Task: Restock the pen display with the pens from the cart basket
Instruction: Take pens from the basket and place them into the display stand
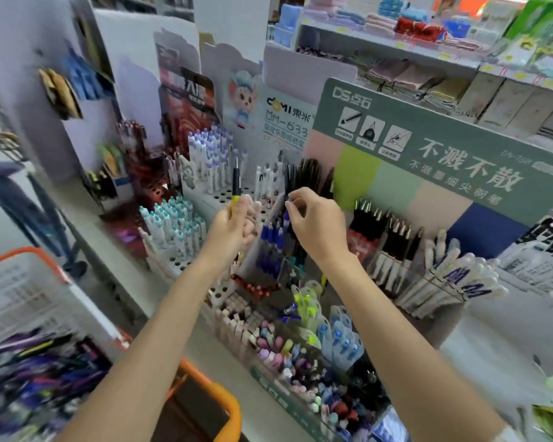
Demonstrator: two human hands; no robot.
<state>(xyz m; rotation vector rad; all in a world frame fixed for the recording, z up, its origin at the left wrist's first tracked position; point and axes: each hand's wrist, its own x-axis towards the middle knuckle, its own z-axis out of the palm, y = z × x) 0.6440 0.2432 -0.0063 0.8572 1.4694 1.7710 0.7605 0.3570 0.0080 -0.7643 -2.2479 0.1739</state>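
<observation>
My left hand (235, 226) grips a pen with a yellow body and a black upper part (236, 183), held upright above the pen display (224, 196). My right hand (313, 223) reaches over a rack of blue pens (273, 234), its fingertips pinching the top of a dark pen (289, 199) in the rack. The orange-rimmed cart basket (39, 362) at the lower left holds several loose pens in purple, black and yellow.
White pens with teal caps (173, 224) stand left of my hands, white and purple ones (208, 154) behind. A green sign board (428, 145) rises at the right. Pastel erasers and pens (300, 355) fill trays near the shelf front. Towels lie on upper shelves.
</observation>
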